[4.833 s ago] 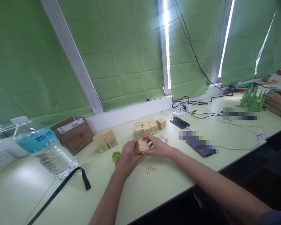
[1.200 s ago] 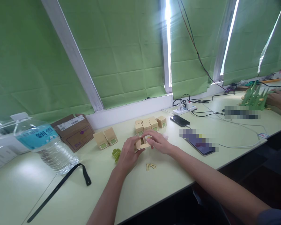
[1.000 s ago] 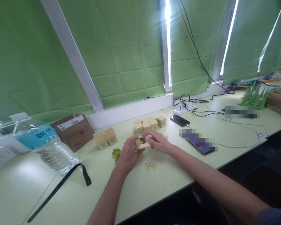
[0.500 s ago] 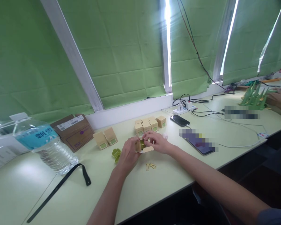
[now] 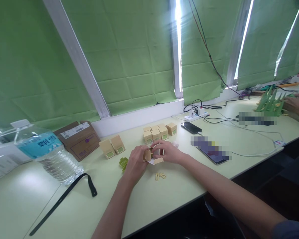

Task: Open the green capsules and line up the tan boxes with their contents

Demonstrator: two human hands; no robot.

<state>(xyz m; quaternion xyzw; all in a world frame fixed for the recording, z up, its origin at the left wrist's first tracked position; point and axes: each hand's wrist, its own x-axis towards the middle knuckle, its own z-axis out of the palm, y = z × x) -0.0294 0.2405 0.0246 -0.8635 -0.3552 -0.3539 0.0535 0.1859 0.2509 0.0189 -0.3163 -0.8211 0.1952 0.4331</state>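
Observation:
Both my hands hold one small tan cardboard box (image 5: pixel 151 156) just above the pale green table (image 5: pixel 164 196). My left hand (image 5: pixel 136 161) grips its left side. My right hand (image 5: pixel 167 151) covers its right side and top, fingers at the opening. The box's flap hangs open toward me. A yellow looped clip (image 5: pixel 160 176) lies on the table just in front of the box, and a small green piece (image 5: pixel 123 163) lies left of my left hand. Behind my hands stands a cluster of several shut tan boxes (image 5: pixel 159 131).
Two more tan boxes (image 5: pixel 112 147) and a brown carton (image 5: pixel 77 139) sit at the left, beside a lying water bottle (image 5: pixel 48 154) and a black strap (image 5: pixel 64 199). Phones (image 5: pixel 190 127) and cables (image 5: pixel 239 129) lie to the right. Another person's hand (image 5: pixel 296 106) touches green spiky pieces (image 5: pixel 270 103) far right.
The box was shut in my hands at first. Its flap has since come open and folded down toward me, and my right fingers have moved over the opening.

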